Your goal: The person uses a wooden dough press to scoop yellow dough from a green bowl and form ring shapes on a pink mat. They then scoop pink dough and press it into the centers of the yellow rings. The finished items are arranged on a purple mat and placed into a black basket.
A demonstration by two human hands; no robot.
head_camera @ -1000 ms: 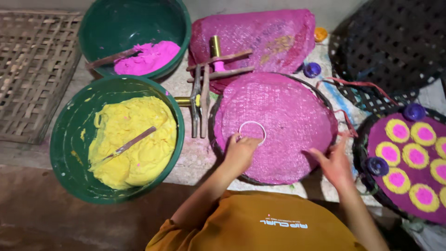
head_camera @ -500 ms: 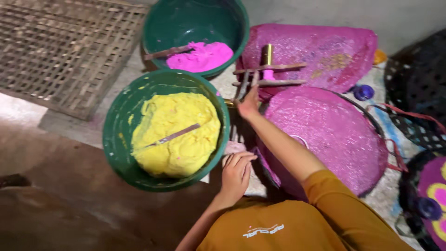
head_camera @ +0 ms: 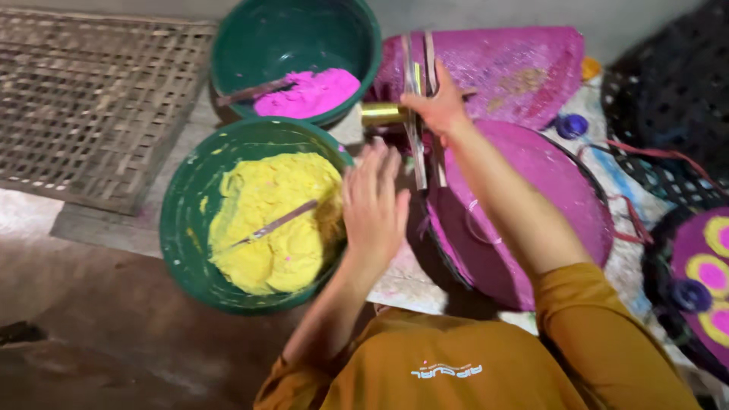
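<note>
My right hand [head_camera: 439, 106] is closed around a press tool [head_camera: 416, 144] made of two long wooden slats with a brass cylinder [head_camera: 382, 114] on its side, held above the gap between the bowls and a round pink-covered tray [head_camera: 558, 190]. My left hand [head_camera: 374, 206] hovers with fingers spread and holds nothing, just right of a green bowl [head_camera: 182, 220] full of yellow dough [head_camera: 266, 228]. A flat spatula [head_camera: 275, 224] lies in the yellow dough. A thin ring [head_camera: 480, 225] rests on the pink tray, partly hidden by my right forearm.
A second green bowl [head_camera: 250, 38] behind holds pink dough [head_camera: 307, 91] and a stick. A pink cloth bundle [head_camera: 509, 57] lies at the back. A woven mat [head_camera: 91, 106] is on the left, a black mesh basket [head_camera: 672, 83] at right, and yellow-and-pink discs [head_camera: 710, 277] on a dark tray.
My right hand left the pink tray, reached to the slatted tool and took hold of it. My left hand lifted from the tray edge and opened beside the yellow bowl.
</note>
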